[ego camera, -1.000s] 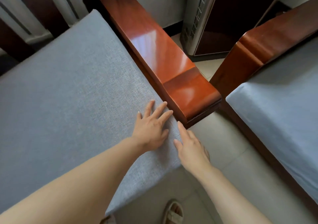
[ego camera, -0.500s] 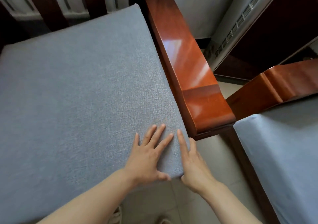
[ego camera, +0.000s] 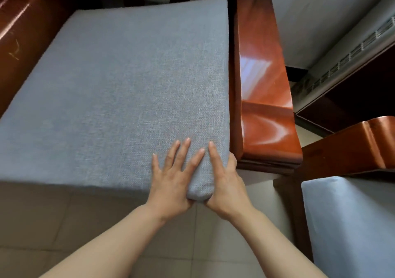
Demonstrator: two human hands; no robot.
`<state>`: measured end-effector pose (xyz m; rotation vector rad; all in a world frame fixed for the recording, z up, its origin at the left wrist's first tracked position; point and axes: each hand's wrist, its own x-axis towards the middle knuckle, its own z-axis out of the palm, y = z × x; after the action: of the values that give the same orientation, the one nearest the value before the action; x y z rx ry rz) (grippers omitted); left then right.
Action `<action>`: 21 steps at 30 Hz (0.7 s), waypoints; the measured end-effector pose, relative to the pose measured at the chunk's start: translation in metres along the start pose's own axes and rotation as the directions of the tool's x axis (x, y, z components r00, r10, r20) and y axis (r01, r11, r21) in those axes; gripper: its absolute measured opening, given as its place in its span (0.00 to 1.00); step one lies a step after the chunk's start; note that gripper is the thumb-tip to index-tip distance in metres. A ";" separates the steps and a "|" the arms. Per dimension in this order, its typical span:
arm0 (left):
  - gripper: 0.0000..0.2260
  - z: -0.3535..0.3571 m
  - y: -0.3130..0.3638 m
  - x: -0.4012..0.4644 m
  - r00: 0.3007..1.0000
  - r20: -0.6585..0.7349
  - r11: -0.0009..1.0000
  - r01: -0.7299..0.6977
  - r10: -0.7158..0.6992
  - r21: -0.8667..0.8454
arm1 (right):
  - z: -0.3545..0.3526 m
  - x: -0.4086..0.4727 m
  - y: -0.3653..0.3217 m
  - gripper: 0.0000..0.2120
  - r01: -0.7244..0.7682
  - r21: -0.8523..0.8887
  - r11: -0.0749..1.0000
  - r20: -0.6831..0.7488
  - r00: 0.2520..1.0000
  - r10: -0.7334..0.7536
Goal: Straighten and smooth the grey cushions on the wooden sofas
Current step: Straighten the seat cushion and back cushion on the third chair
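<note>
A grey cushion (ego camera: 119, 89) lies on the seat of a wooden sofa, between its polished armrests. Both my hands hold its front right corner. My left hand (ego camera: 173, 179) lies with its fingers spread flat on the top fabric, and its thumb is tucked under the front edge. My right hand (ego camera: 226, 183) wraps the corner from the right: the index finger lies along the top edge, the other fingers go down the side by the right armrest (ego camera: 263, 98), and the thumb is under the corner. A second grey cushion (ego camera: 350, 224) shows at the lower right.
The left armrest (ego camera: 19, 40) borders the cushion's far side. Another sofa's wooden armrest (ego camera: 350, 147) stands close on the right, with a white slatted appliance (ego camera: 346, 57) behind it. Beige floor tiles (ego camera: 64, 224) lie in front of the seat.
The view has swung left and closer over the cushion. Both hands have slid back to the front corner, and their thumbs now hook under it instead of lying on top.
</note>
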<state>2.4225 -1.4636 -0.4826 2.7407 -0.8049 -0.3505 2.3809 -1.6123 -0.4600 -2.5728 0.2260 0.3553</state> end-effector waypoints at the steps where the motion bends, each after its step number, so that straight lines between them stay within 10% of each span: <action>1: 0.60 0.003 0.000 -0.001 1.000 -0.031 1.000 0.000 0.000 -0.004 | 0.000 -0.001 0.000 0.61 0.003 0.000 1.000 -0.009 1.000 -0.003; 16: 0.55 0.009 -0.015 0.009 0.984 -0.140 0.994 -0.099 0.106 0.056 | 0.007 0.003 -0.018 0.55 -0.061 -0.080 0.995 -0.014 0.998 0.060; 21: 0.54 0.010 -0.011 0.024 0.993 0.076 0.990 -0.101 0.094 0.100 | 0.018 0.007 -0.001 0.53 -0.130 -0.056 0.990 0.053 0.990 0.133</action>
<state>2.4442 -1.4694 -0.4991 2.7848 -0.9982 -0.3981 2.3845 -1.6024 -0.4767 -2.6025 0.3712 0.4877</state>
